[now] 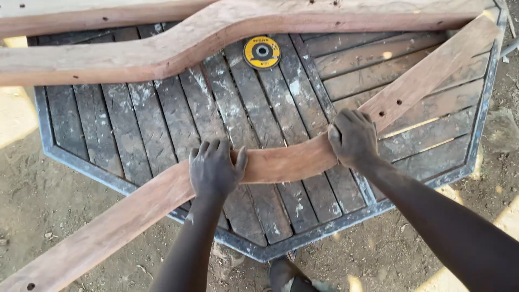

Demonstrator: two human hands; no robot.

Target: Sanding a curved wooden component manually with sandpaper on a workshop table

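Note:
A long curved reddish wooden piece (281, 162) lies across a slatted wooden table, running from the lower left to the upper right. My left hand (215, 168) presses flat on it near its middle bend, fingers spread over the wood's far edge. Further right on the same piece, my right hand (352, 138) grips it with curled fingers, just below two small drilled holes (390, 107).
A second curved wooden piece (162, 51) lies across the table's far side. A yellow and black grinding disc (261, 52) rests on the slats below it. The table has a grey metal rim (81, 162). Sandy ground (38, 200) surrounds it; my foot (289, 276) shows at the bottom.

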